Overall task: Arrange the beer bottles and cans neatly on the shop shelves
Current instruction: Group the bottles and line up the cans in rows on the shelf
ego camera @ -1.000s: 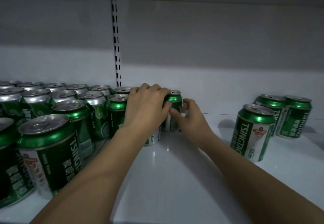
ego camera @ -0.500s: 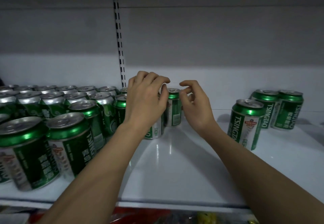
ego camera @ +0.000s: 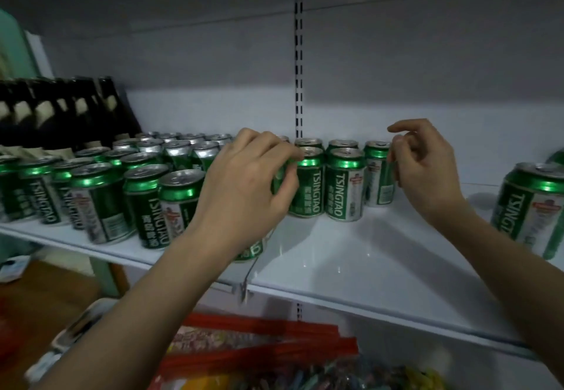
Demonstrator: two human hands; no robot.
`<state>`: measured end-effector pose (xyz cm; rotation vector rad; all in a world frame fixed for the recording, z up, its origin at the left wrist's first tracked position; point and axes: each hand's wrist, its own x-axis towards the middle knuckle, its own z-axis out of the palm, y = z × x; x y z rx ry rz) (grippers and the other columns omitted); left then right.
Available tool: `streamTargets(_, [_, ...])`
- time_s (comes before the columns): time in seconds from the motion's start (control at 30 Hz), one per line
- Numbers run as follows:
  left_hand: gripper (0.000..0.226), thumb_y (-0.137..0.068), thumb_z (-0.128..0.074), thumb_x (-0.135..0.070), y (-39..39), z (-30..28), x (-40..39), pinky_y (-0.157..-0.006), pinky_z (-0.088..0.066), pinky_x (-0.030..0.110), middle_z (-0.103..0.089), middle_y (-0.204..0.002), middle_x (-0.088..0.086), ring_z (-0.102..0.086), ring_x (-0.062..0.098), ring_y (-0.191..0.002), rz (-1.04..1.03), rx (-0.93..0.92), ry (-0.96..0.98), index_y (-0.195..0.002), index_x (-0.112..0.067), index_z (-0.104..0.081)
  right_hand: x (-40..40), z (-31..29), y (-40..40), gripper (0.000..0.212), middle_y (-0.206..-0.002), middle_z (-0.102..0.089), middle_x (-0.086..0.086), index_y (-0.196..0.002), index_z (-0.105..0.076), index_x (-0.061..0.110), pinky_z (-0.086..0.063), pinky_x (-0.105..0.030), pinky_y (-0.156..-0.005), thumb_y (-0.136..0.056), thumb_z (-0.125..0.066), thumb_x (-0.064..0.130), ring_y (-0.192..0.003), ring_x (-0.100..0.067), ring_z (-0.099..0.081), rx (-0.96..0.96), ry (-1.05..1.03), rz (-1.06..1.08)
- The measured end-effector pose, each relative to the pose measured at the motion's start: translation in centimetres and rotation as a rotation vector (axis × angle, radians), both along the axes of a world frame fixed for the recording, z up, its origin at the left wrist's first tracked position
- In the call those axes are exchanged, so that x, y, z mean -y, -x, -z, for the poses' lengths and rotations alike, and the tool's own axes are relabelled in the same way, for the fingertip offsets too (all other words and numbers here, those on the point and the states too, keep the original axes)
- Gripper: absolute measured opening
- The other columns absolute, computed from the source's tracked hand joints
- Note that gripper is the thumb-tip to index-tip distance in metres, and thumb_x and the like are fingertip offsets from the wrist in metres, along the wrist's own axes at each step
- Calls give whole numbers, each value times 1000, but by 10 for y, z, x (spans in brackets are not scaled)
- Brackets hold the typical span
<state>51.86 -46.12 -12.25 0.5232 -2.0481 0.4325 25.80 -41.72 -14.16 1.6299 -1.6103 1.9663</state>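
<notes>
The right hand has come off the can it was pushing a second ago. It now hangs just beside the end can of the back rows, fingers loosely curled and holding nothing; whether a fingertip brushes that can I cannot tell. The left hand stays curled around a can in the block of cans, which spreads away to its left. The view has also pulled back, so more of the shelf shows than before.

I judge that the end can is now placed and that the next one must come from the loose cans, which stand well apart, to the right of the right hand.

The shelf is white and glossy, with a bare stretch below and between the two hands. Dark beer bottles stand far to the left of the left hand, behind the cans. A slotted rail runs up the grey back wall above the hands. Under the shelf lie colourful packets with red strips, blurred.
</notes>
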Motion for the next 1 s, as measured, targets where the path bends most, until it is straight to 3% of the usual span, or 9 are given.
streamTargets(0.1, [27,-93,-48,-28,-20,-10,2,-74,-47,35,-65,-99,-4,-54,19,-93,-70,74,-68,-107,-19,-68,-4,-2,-14,17,-71,-59,-4,-105,-60,20,-43,-27,-55,-101,-48,10,-58,-9,-51,-38,18,-28])
streamTargets(0.2, [33,-97,-42,-40,-41,-19,7,-78,-49,35,-62,-110,-8,-57,15,-101,-147,198,-205,-118,-27,-63,-5,0,-35,24,-74,-62,6,-92,-62,27,-45,-23,-53,-99,-51,7,-60,-8,-54,-111,-37,-86])
streamTargets(0.3, [44,-93,-36,-56,-57,-28,9,-87,-48,35,-54,-122,-13,-53,9,-110,-159,338,-315,-128,-36,-54,-3,1,-62,19,-72,-63,3,-89,-66,26,-51,-34,-57,-97,-55,12,-64,-20,-59,-211,-214,-227])
streamTargets(0.37, [49,-90,-39,-61,-64,-35,9,-95,-46,36,-49,-130,-14,-51,9,-115,-159,397,-375,-133,-40,-49,-3,1,-81,12,-79,-65,-2,-93,-67,21,-55,-39,-62,-98,-57,18,-73,-26,-62,-192,-343,-347])
streamTargets(0.43, [56,-86,-44,-66,-69,-39,10,-101,-44,39,-47,-136,-13,-50,11,-119,-154,422,-424,-136,-41,-46,-3,4,-100,10,-87,-68,1,-98,-66,24,-60,-40,-68,-97,-58,29,-81,-21,-66,-132,-472,-467])
streamTargets(0.57, [60,-84,-57,-63,-76,-40,16,-106,-39,38,-48,-140,-12,-46,11,-126,-144,492,-461,-137,-38,-46,0,17,-128,41,-103,-64,13,-109,-58,32,-60,-39,-79,-80,-62,60,-89,-9,-67,-201,-629,-555])
streamTargets(0.73, [56,-81,-68,-56,-75,-40,14,-98,-43,29,-57,-134,-14,-52,5,-117,-89,468,-474,-132,-39,-51,5,30,-141,37,-107,-60,7,-113,-50,33,-59,-35,-82,-85,-72,43,-86,-1,-67,-151,-614,-531])
streamTargets(0.87, [55,-79,-71,-55,-72,-42,13,-93,-43,31,-60,-128,-11,-51,4,-109,-82,435,-495,-128,-39,-52,7,34,-144,33,-90,-60,4,-112,-52,22,-50,-23,-67,-87,-74,27,-71,-1,-65,-70,-561,-563])
streamTargets(1.0, [48,-82,-68,-54,-68,-45,9,-95,-41,31,-55,-126,-12,-50,8,-114,-43,343,-512,-123,-38,-51,5,32,-144,31,-92,-61,2,-110,-53,26,-53,-34,-75,-87,-74,25,-84,-13,-62,16,-483,-563])
